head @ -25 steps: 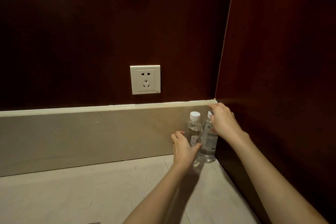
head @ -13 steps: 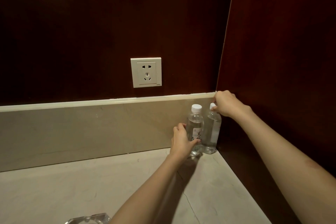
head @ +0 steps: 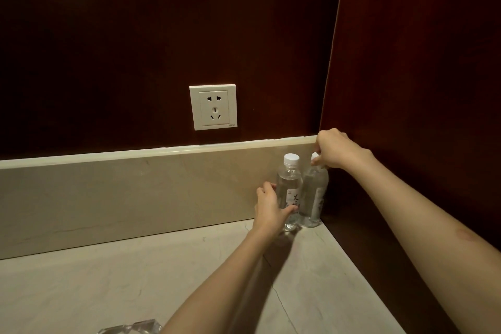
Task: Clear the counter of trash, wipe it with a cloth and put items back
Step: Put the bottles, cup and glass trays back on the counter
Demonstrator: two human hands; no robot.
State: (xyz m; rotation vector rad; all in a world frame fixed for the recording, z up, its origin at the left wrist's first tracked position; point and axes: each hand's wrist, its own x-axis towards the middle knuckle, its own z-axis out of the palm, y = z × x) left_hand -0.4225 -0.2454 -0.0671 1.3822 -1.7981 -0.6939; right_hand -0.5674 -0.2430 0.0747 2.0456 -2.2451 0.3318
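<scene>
- Left water bottle [head: 289,190]: clear plastic, white screw cap, printed label; stands upright on the counter [head: 108,279] right of frame centre, against the stone upstand [head: 122,192].
- Right water bottle [head: 314,198]: same type, upright in the corner, just beside the first and apparently touching it; dark wood side panel [head: 406,89] close on its right.
- Left hand [head: 268,207]: fingers and thumb curled round the lower body of the left water bottle, gripping it.
- Right hand [head: 336,152]: fingertips pinch the cap and neck of the right water bottle from above.
- Handling, judged: both look full, so moderately heavy for their size; thin walls likely give under a hard squeeze; smooth plastic may slip. Best hold is the mid-body at the label, or the stiff neck under the cap. Tall and narrow, so prone to tipping if nudged.
- Wall socket [head: 213,107]: white, upper centre, on the dark back panel.
- Glass object [head: 130,327]: clear, partly cut off at the bottom edge; kind uncertain.
</scene>
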